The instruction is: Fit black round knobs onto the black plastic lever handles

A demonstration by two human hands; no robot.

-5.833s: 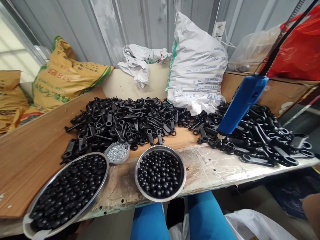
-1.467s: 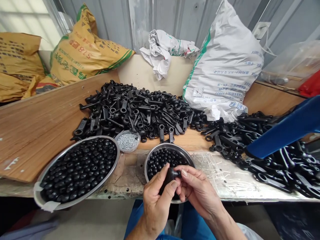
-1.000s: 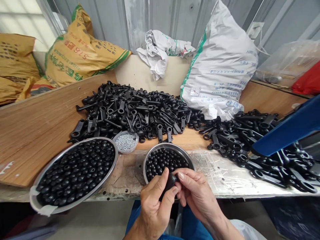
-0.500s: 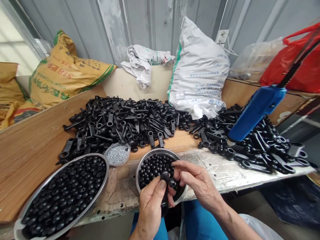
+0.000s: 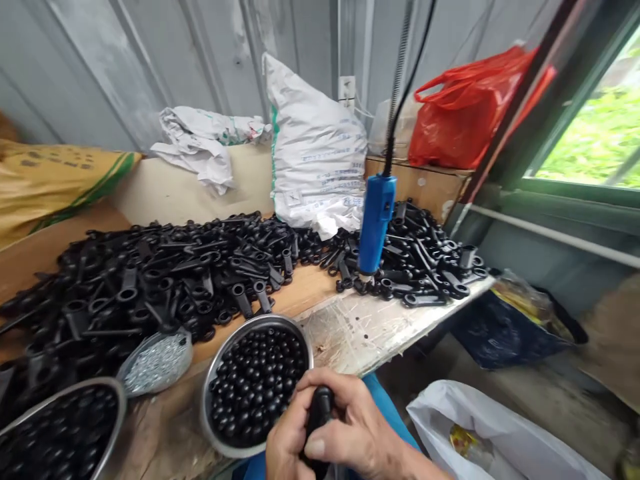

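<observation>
Both hands meet at the bottom middle, just in front of a round metal bowl [image 5: 206,407] of small black balls [image 5: 260,380]. My left hand [image 5: 287,433] is wrapped round the lower side of a black handle-like part [image 5: 317,417]. My right hand [image 5: 350,420] grips the same part from the right, its thumb across it and its fingers curled over the top. The part's rounded end points up; its lower end is hidden by the hands. A blue powered screwdriver [image 5: 376,223] hangs upright at the right, tip down near the black parts.
Black lever parts [image 5: 200,267] are heaped behind the bowl, with another pile [image 5: 425,260] at right. Left stand a small dish of metal screws [image 5: 157,363] and a larger bowl of balls [image 5: 120,413]. A white sack [image 5: 315,147] stands behind; an open white bag [image 5: 440,407] is lower right.
The view has turned right. My right hand has come out of the bowl and closed round the black part with my left hand. The blue screwdriver now hangs more upright.
</observation>
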